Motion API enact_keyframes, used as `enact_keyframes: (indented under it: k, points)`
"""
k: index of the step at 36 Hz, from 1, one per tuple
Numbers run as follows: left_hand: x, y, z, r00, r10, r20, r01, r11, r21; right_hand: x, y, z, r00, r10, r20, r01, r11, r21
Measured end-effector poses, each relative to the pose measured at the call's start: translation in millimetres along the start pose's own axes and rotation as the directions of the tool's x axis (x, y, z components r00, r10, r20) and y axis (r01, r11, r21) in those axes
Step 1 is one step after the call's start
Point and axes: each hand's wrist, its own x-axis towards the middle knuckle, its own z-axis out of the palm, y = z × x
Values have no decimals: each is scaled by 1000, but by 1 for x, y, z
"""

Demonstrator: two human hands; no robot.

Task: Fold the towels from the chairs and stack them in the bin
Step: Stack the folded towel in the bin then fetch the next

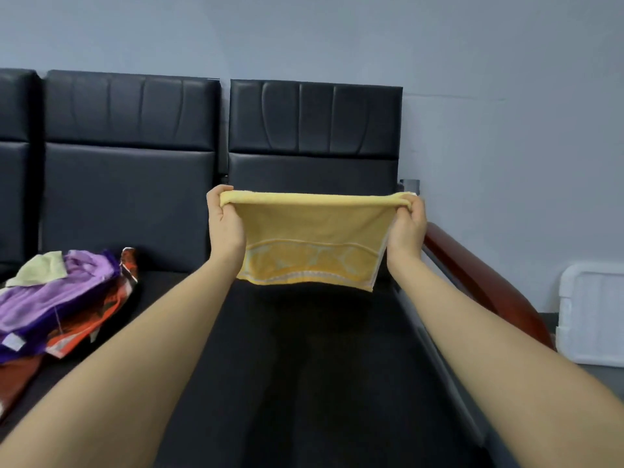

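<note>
A yellow towel (312, 238) hangs doubled over in the air above the right-hand black chair seat (304, 366). My left hand (224, 224) pinches its upper left corner and my right hand (407, 228) pinches its upper right corner, so the folded top edge is stretched level between them. A patterned band runs along the towel's lower edge. A white plastic bin (591, 315) stands on the floor at the far right, cut off by the frame edge.
A heap of loose towels (57, 298), purple, orange-red and pale green, lies on the neighbouring chair seat at the left. A reddish wooden armrest (486, 282) runs between the right chair and the bin. Black chair backs stand against a grey wall.
</note>
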Motion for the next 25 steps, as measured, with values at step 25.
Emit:
enact_keyframes:
  k: [25]
  points:
    - [-86,-34,-63,973,-215,-77,216,752,623,-86,25,-63,976,216,-30,-195,803,-564]
